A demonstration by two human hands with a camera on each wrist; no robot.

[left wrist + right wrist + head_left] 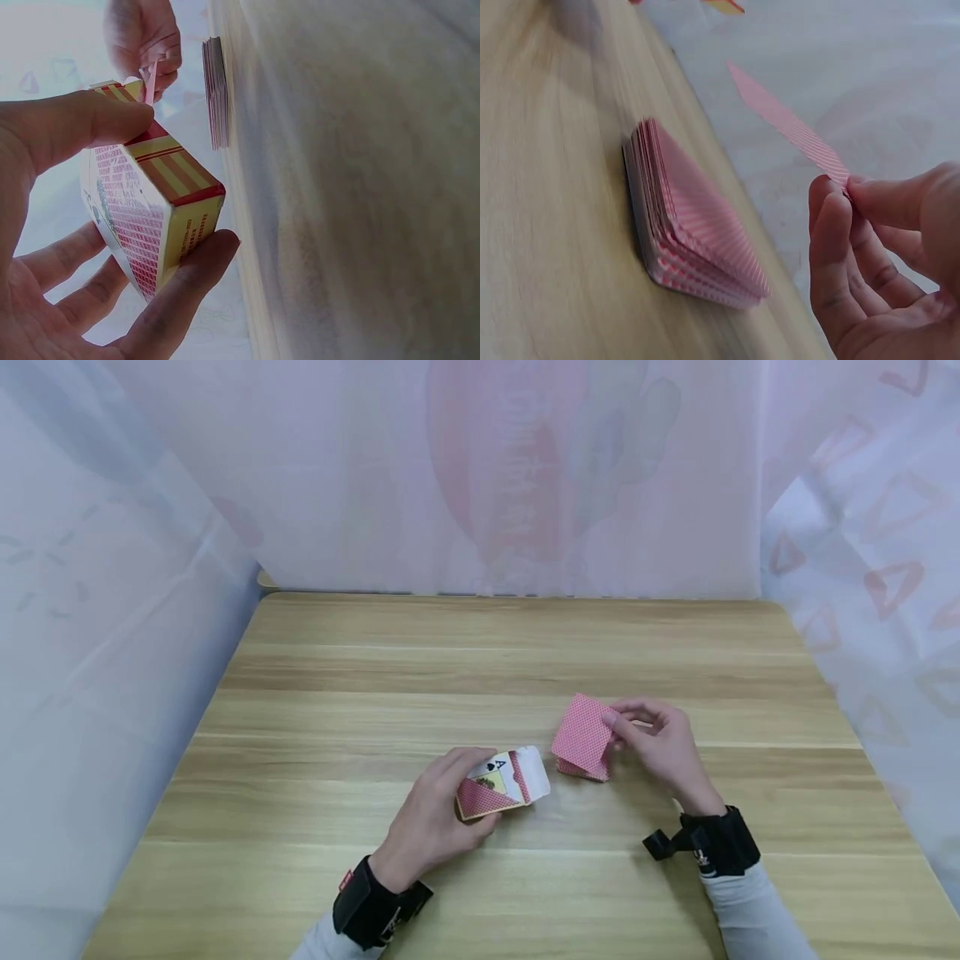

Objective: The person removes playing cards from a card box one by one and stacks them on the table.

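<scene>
The right hand [663, 743] pinched a single playing card [582, 737] between thumb and fingertips [831, 225], holding it by one edge so that its red cross-hatched back faced up. Directly beneath the card, apart from it, lay the stack of cards [694, 229], face down on the wooden table [420, 660], its layers slightly fanned at one corner and showing the same pink-red patterned backs.

To the left of that grip, near but not touching the stack, the left hand [435, 814] gripped the card box [497, 787], thumb on one long side and fingers [180, 289] curled round the other. The box was red and yellow, with a red lattice print on its broad face, striped yellow bands along its narrow side, and an ace of spades printed by the mouth. Its white flap [531, 770] stood open, pointing toward the stack.
</scene>
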